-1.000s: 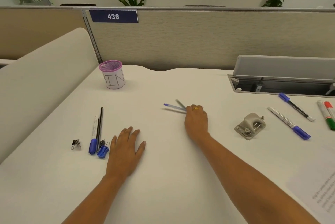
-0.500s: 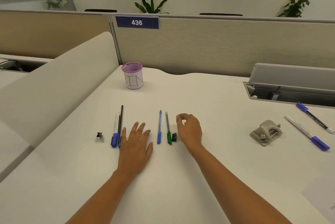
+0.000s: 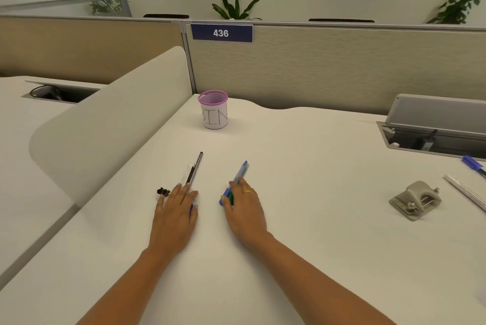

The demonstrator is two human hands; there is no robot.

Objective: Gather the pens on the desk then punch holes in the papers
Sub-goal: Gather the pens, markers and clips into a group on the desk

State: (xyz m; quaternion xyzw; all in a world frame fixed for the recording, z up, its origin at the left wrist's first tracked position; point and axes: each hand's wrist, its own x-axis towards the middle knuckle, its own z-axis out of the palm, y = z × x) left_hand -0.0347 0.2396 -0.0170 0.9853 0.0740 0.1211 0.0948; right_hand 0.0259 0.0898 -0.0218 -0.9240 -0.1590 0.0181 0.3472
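Observation:
My right hand [image 3: 246, 210] lies over the near ends of a blue pen [image 3: 242, 170] and a green pen [image 3: 230, 197], fingers curled on top and thumb against their left side. My left hand [image 3: 175, 215] rests flat, fingers apart, on the near ends of a black pen [image 3: 197, 164] and a white marker [image 3: 188, 172]; its blue cap peeks out by the thumb. Both pairs of pens lie on the white desk [image 3: 302, 232], pointing away from me. A grey hole punch [image 3: 415, 202] sits to the right. Only a paper corner [image 3: 482, 295] shows at the right edge.
A pink mesh cup [image 3: 213, 110] marked BIN stands at the back. A black binder clip [image 3: 163, 191] lies just left of my left hand. Two more markers [image 3: 472, 164] [image 3: 465, 191] lie far right, beside an open cable tray [image 3: 431, 138]. A curved divider [image 3: 105, 124] bounds the left side.
My right hand carried the blue and green pens left, set them down beside the other pair, then closed over them again. My left hand slid forward onto the black pen and marker. The camera tilted up and turned left.

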